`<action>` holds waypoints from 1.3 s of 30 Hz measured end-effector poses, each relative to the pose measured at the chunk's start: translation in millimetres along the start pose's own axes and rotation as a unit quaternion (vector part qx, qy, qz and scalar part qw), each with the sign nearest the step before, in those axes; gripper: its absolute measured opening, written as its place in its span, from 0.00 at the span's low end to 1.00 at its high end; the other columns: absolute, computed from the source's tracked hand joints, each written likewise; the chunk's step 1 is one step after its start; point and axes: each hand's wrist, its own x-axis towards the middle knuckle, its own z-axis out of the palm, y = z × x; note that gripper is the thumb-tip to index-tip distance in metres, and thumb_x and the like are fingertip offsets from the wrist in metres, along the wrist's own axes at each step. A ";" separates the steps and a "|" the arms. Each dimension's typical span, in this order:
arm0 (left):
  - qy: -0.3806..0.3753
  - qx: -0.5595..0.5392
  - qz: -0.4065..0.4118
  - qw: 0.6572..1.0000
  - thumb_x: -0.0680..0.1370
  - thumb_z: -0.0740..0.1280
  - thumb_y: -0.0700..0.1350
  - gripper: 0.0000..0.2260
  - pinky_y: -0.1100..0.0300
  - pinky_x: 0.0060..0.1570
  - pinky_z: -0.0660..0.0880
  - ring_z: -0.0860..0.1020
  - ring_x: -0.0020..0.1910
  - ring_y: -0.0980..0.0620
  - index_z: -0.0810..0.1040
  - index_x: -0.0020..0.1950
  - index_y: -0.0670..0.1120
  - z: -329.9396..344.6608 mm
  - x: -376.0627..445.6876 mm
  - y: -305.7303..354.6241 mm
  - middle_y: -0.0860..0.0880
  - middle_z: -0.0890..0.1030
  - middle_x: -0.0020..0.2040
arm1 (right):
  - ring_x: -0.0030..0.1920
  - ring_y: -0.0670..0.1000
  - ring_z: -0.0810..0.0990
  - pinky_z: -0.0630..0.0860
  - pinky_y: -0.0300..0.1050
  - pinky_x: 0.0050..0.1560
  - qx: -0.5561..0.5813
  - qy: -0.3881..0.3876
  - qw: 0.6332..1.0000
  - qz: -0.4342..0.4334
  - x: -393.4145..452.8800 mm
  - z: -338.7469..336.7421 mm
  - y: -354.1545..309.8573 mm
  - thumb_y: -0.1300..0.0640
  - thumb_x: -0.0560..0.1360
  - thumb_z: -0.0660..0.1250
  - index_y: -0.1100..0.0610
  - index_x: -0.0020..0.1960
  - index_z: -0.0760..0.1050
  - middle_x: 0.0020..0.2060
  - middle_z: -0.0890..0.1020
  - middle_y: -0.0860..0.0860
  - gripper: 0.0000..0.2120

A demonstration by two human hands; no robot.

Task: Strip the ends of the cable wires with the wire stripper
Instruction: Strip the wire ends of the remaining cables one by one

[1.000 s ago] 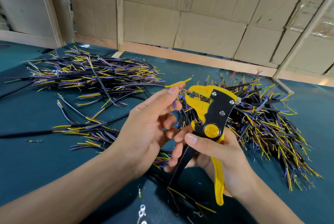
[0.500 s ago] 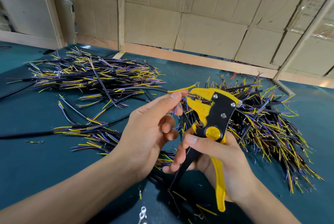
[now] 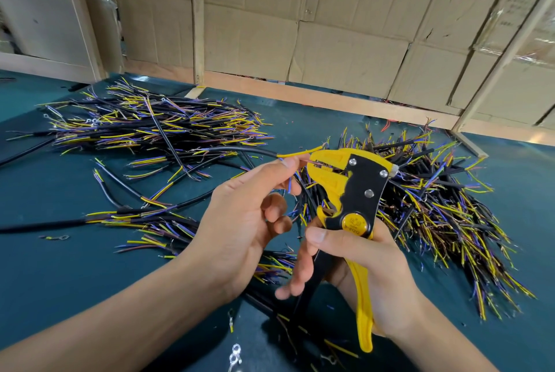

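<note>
While the left hand (image 3: 240,221) pinches a thin wire between thumb and first finger, the right hand (image 3: 360,260) is wrapped round the handles of the wire stripper (image 3: 357,191), thumb lying across the front by the round yellow button. Only one view here, the head cam, looking down at both hands over a green table (image 3: 60,281). The wire belongs to a black cable (image 3: 228,149) that runs off to the left; its yellow wire (image 3: 300,152) sticks out above the tool's yellow mouth & is not in it. A different, thinner wire end looks to be poking into the mouth (it's too small to be sure how far in). The mouth looks a little open and the handles are spread apart, so I think the step is feeding the wire in, squeeze not yet done. Next move, my guess: hold the wire steady, push the end in far enough, then squeeze the handles w/ the right hand. Big piles of cables lie to the left (image 3: 156,128) and to the right (image 3: 435,206).
</note>
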 end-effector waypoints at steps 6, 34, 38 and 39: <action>-0.008 0.012 0.004 1.000 0.73 0.71 0.49 0.06 0.60 0.31 0.61 0.60 0.29 0.54 0.86 0.43 0.48 1.6 -0.7 4.2 0.51 0.74 0.38 | 0.28 0.62 0.77 0.78 0.62 0.33 0.016 -0.007 1.000 0.010 -0.2 3.2 -3.6 0.59 0.67 0.72 0.66 0.34 0.75 0.27 0.75 0.64 0.10; -0.032 -0.033 0.055 0.997 0.71 0.74 0.48 0.02 0.62 0.26 0.71 0.75 0.26 0.57 0.85 0.39 0.52 7.2 -9.5 7.2 0.55 0.77 0.32 | 0.38 0.65 0.83 0.72 0.83 0.44 -0.016 -0.034 0.998 -0.042 -0.3 -2.3 12.5 0.59 0.76 0.69 0.63 0.44 0.80 0.36 0.82 0.62 0.06; -0.011 -0.042 0.051 0.998 0.68 0.76 0.48 0.03 0.63 0.26 0.70 0.74 0.27 0.58 0.84 0.37 0.51 7.8 -10.3 6.3 0.56 0.77 0.33 | 0.38 0.65 0.83 0.72 0.82 0.47 -0.001 -0.042 0.998 -0.052 -0.8 -1.8 11.1 0.60 0.75 0.69 0.63 0.44 0.80 0.36 0.82 0.62 0.06; -0.002 -0.045 0.052 0.998 0.66 0.76 0.48 0.03 0.62 0.27 0.70 0.74 0.29 0.58 0.84 0.37 0.51 7.8 -10.1 6.5 0.57 0.78 0.34 | 0.37 0.65 0.83 0.72 0.82 0.47 0.004 -0.042 0.998 -0.052 -0.9 -1.7 10.8 0.60 0.75 0.69 0.63 0.44 0.79 0.36 0.82 0.62 0.05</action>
